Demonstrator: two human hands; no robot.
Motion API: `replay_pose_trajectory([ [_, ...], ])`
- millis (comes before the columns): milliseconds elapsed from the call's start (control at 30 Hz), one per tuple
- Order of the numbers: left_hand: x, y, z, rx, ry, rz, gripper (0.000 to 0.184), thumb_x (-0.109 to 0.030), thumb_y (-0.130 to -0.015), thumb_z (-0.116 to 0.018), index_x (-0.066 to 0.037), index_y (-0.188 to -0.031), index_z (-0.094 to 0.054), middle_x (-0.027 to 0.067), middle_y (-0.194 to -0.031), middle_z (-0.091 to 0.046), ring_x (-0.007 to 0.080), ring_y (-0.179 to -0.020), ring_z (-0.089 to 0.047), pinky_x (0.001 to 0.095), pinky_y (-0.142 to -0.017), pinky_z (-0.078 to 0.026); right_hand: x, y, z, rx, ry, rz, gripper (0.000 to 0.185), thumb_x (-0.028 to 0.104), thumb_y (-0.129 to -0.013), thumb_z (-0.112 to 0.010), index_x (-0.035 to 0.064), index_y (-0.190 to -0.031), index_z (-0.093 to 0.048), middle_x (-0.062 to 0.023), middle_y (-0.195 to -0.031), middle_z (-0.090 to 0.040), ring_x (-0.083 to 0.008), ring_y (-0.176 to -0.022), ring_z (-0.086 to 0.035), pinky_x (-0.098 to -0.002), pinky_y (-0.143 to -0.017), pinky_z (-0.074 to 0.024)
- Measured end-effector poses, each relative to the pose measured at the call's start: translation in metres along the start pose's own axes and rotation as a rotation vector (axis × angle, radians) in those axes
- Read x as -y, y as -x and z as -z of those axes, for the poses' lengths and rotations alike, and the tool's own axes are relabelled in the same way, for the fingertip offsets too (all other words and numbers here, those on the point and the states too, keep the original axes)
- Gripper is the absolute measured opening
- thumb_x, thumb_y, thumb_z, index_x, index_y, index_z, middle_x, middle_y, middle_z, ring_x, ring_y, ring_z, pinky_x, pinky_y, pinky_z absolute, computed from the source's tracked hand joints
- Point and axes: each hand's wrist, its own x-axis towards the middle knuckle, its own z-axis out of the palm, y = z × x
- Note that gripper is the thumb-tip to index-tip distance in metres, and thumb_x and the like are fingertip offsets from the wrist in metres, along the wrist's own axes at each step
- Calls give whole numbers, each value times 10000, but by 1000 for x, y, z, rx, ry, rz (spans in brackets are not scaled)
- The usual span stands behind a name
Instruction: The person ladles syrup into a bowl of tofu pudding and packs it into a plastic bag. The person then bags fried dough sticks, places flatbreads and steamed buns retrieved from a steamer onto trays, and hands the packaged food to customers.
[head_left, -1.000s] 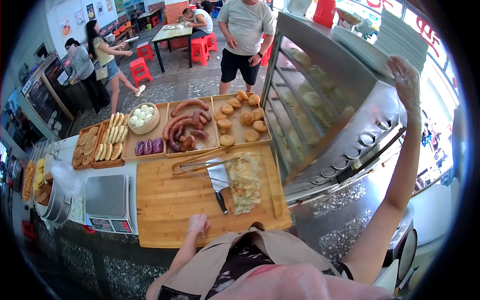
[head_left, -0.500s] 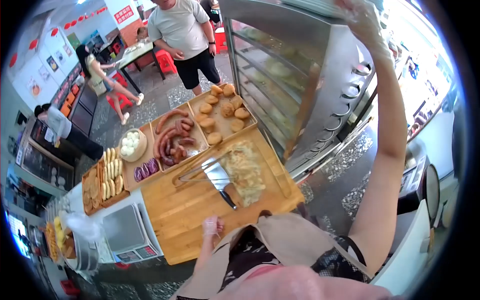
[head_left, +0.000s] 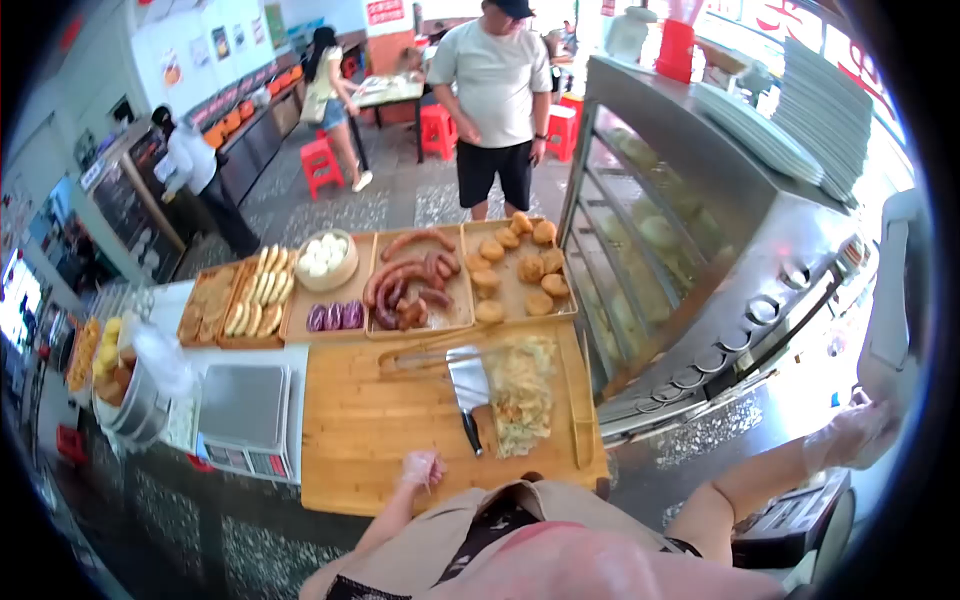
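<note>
My left hand (head_left: 423,468), in a clear plastic glove, rests curled at the near edge of the wooden cutting board (head_left: 365,425); whether anything is inside its fingers is hidden. A cleaver (head_left: 467,385) with a black handle lies on the board beside shredded, pale flatbread-like food (head_left: 522,395). Metal tongs (head_left: 425,358) lie behind the cleaver. My right hand (head_left: 858,432), also gloved, reaches out to the far right. Its fingers close at the lower end of a long, pale, flat object (head_left: 888,290), whose kind I cannot make out.
Trays of sausages (head_left: 415,270), round buns (head_left: 520,265) and long rolls (head_left: 265,290) line the board's far side. A steel-framed glass cabinet (head_left: 690,250) bears stacked white plates (head_left: 825,115). A scale (head_left: 243,405) stands left. One person (head_left: 492,90) stands beyond the trays.
My right hand has come down from the plates atop the cabinet to the pale object at far right. My left hand stays on the board. The view has turned and tilted up.
</note>
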Motion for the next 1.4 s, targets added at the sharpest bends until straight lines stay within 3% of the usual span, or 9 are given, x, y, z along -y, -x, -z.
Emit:
replay_pose_trajectory([
  [333,6,1,1,19,77,58,389,-371,-901,-564,-73,-651,-565,89,-579,-601,158,-412,-546,270,-354,-433,7,-5,98,-280,-4,-173,307,81,-836,-631,-23,-1122,-589,-173,-1029,-636,-318,-860,-644,-374,-722,-570],
  [533,-11,11,-12,45,0,115,434,-428,-911,-533,-68,-678,-599,84,-609,-615,149,-473,-564,281,-422,-460,35,34,81,-71,-367,-512,250,114,-841,-611,-68,-1011,-586,-168,-1003,-605,-252,-900,-606,-341,-779,-519],
  [633,-56,48,-38,193,-37,41,480,-488,-919,-496,-43,-800,-632,75,-695,-641,138,-521,-548,282,-467,-459,78,84,47,697,-381,-511,127,39,-776,-578,22,-901,-587,-52,-829,-561,-149,-753,-513,-267,-640,-406],
  [767,-145,124,-56,657,597,239,527,-518,-926,-465,-21,-1009,-618,92,-838,-669,143,-635,-605,270,-500,-484,114,128,7,1674,-716,-155,131,140,-800,-655,49,-860,-583,-108,-746,-560,-303,-730,-583,-409,-658,-459],
  [900,-131,119,-45,666,522,193,515,-446,-897,-534,5,-1143,-573,106,-933,-663,145,-725,-629,271,-574,-508,143,193,14,2014,-978,79,124,104,-767,-635,71,-885,-626,-94,-928,-585,-284,-925,-545,-386,-823,-433],
  [1033,-134,142,-27,608,200,123,571,-331,-868,-604,44,-1274,-462,145,-1119,-621,228,-962,-633,347,-832,-535,146,228,34,1996,-927,11,122,90,-761,-626,73,-882,-629,-79,-947,-589,-278,-997,-538,-384,-855,-433],
  [1167,-120,159,-6,340,316,65,607,-309,-828,-653,41,-1282,-454,132,-1097,-622,226,-986,-626,338,-846,-534,128,260,52,1828,-776,8,148,61,-723,-619,70,-871,-629,-91,-938,-589,-302,-975,-544,-404,-862,-434],
  [1233,-83,103,13,632,497,140,610,-287,-827,-654,45,-1293,-440,138,-1121,-608,229,-1001,-622,340,-852,-533,113,286,71,1879,-660,20,182,120,-722,-688,110,-893,-629,-73,-1031,-608,-292,-1053,-548,-404,-909,-422],
  [1400,-42,58,9,384,451,-28,566,-266,-898,-603,40,-1329,-400,160,-1223,-562,274,-1091,-584,389,-926,-498,86,292,73,1832,-200,-217,748,265,-643,-798,120,-1300,-472,-192,-1342,-458,-366,-1250,-422,-440,-1041,-341],
])
